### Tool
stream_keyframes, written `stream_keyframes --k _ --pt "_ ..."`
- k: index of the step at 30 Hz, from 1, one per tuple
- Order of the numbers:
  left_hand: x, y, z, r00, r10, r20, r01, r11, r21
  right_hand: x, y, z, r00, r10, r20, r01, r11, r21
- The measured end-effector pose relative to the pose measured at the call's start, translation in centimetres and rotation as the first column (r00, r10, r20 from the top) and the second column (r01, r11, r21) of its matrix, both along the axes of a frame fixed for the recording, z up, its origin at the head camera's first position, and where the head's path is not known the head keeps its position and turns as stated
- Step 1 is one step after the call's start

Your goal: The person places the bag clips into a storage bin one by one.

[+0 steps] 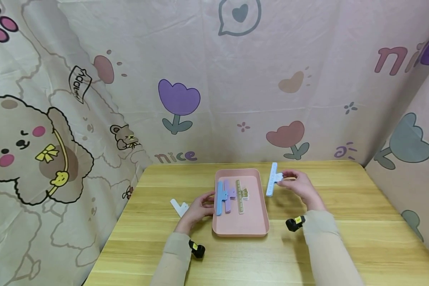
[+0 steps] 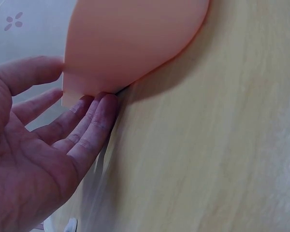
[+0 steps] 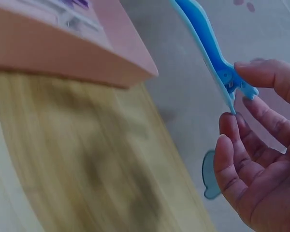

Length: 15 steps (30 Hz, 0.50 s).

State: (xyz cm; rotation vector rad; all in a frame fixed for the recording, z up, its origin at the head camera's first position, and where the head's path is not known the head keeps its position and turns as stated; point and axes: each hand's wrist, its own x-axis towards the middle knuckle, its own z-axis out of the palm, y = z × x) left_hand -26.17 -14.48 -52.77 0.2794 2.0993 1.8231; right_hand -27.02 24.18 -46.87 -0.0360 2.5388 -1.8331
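Note:
My right hand pinches a light blue ruler-marked clip by its handle tabs, held up beside the tray's right edge. The right wrist view shows the thumb on one tab of the clip and fingertips at the other. On the left, my left hand touches the outer wall of the pink tray; in the left wrist view its fairly straight fingertips rest against that tray wall. In the tray lie a blue clip, a purple clip and an olive-green clip.
A white clip lies on the wooden table, partly hidden behind my left hand. A patterned cloth hangs along the table's back and sides. Each wrist carries a small black camera.

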Motion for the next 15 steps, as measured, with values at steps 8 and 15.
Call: stream_keyframes --k 8,15 --pt "0.2 0.1 0.2 1.000 -0.013 -0.007 0.013 1.000 0.018 -1.2 -2.3 0.1 0.999 0.037 0.017 -0.036 0.999 -0.024" --pt "0.2 0.1 0.2 1.000 -0.010 -0.007 0.010 1.000 0.014 -1.9 -3.9 -0.9 0.998 0.064 -0.003 -0.064 0.995 -0.077"
